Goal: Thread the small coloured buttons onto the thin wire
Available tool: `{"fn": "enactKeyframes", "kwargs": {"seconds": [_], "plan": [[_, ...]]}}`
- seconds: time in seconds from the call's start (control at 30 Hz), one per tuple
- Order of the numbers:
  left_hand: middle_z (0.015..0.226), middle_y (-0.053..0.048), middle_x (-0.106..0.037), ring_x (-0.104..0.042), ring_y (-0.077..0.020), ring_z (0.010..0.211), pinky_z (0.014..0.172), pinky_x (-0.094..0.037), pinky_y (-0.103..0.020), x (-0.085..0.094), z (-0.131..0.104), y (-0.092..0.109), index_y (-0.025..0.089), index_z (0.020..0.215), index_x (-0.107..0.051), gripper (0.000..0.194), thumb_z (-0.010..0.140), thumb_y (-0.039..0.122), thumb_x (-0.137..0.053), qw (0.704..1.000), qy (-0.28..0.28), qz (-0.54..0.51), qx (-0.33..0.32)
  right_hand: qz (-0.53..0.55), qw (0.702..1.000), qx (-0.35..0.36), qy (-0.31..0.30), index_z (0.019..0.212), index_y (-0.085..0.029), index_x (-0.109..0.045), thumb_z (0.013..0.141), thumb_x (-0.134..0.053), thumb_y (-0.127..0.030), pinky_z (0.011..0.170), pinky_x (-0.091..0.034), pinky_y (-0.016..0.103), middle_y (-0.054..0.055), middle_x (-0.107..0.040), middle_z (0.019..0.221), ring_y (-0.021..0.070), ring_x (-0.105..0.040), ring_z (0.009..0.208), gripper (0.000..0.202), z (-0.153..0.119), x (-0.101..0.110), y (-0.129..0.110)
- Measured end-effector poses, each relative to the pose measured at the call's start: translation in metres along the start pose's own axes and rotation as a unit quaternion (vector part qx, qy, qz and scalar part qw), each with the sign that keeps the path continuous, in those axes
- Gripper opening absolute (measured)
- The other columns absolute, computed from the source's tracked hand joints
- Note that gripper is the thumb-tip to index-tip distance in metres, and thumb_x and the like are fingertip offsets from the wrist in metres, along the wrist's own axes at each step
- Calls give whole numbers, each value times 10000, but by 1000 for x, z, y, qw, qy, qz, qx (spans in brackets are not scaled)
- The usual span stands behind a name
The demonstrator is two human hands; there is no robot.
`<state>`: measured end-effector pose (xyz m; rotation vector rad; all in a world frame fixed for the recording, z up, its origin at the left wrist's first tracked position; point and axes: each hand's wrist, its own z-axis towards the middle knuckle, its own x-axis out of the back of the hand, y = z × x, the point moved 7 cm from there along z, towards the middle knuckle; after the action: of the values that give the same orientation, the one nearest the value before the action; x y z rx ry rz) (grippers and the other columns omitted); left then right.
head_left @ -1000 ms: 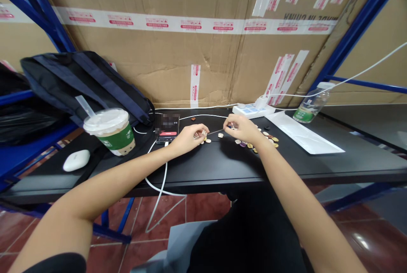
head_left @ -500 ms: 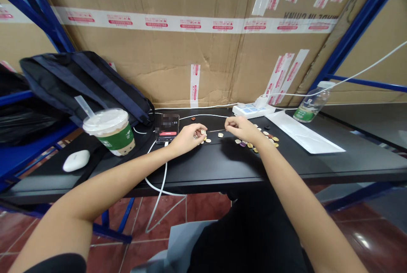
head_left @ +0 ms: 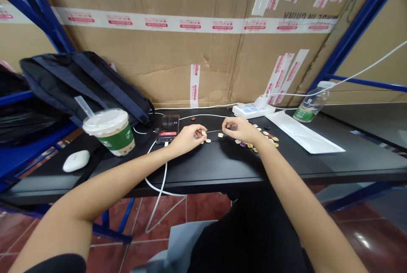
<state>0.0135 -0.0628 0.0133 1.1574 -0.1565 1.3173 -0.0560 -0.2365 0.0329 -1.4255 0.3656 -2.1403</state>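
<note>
My left hand (head_left: pixel 190 139) is closed, with a small white button-like piece (head_left: pixel 204 132) pinched between thumb and fingertips. A thin cord (head_left: pixel 214 131) stretches from that piece across to my right hand (head_left: pixel 241 129), whose fingers are curled in a pinch around its other end. Something small and dark shows inside the right hand's curl, too hidden to name. Between the hands a pale button-like piece (head_left: pixel 220 135) lies on the black tabletop (head_left: pixel 197 165). Below my left fingertips rests a yellowish one (head_left: pixel 208 140). Several mixed-colour pieces (head_left: pixel 250 146) are scattered under and beside my right wrist.
To the left stand a lidded drink cup (head_left: pixel 111 135), a white earbud case (head_left: pixel 76 160) and a backpack (head_left: pixel 85 82). A phone (head_left: pixel 167 131) with a white cable lies behind my left hand. Rightward are a power strip (head_left: pixel 251 111), a white packet (head_left: pixel 305 133) and a bottle (head_left: pixel 313 102).
My right hand has shifted slightly left and its fingers have curled differently, showing something dark inside. My left hand and the white piece stay nearly in place.
</note>
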Motion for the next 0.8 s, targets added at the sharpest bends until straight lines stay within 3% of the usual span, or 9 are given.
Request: {"fn": "enactKeyframes", "kwargs": {"seconds": [0.33,0.43,0.6,0.8], "plan": [[903,-45,-730,-657,-146,737,748,-553,-275,2,1,1,149,1040,-703,206,862,250,-676,1000,4,24,-7,6,999,17,31,844,-188,-646,758,-618,-252,579,-389,271,-11,-601,671,126,-483,574,111,0,1,-1],[929,-54,-732,-660,-152,756,771,-550,-284,3,1,0,145,1064,-708,226,872,259,-674,999,2,32,-4,-2,1000,8,26,827,-182,-666,789,-621,-280,590,-402,285,2,-620,655,141,-516,587,115,1,1,1],[983,-70,-731,-668,-166,803,836,-544,-308,4,1,-1,156,1116,-715,255,897,266,-642,998,1,55,-8,-11,1000,10,15,833,-190,-712,836,-613,-293,668,-452,317,44,-726,804,176,-609,689,142,2,0,2],[962,-69,-724,-663,-164,786,812,-541,-295,2,1,-1,155,1130,-721,269,904,267,-628,998,0,69,-7,-13,1000,21,9,867,-203,-711,844,-631,-300,693,-480,323,40,-734,836,182,-630,721,127,3,-3,8]]}}
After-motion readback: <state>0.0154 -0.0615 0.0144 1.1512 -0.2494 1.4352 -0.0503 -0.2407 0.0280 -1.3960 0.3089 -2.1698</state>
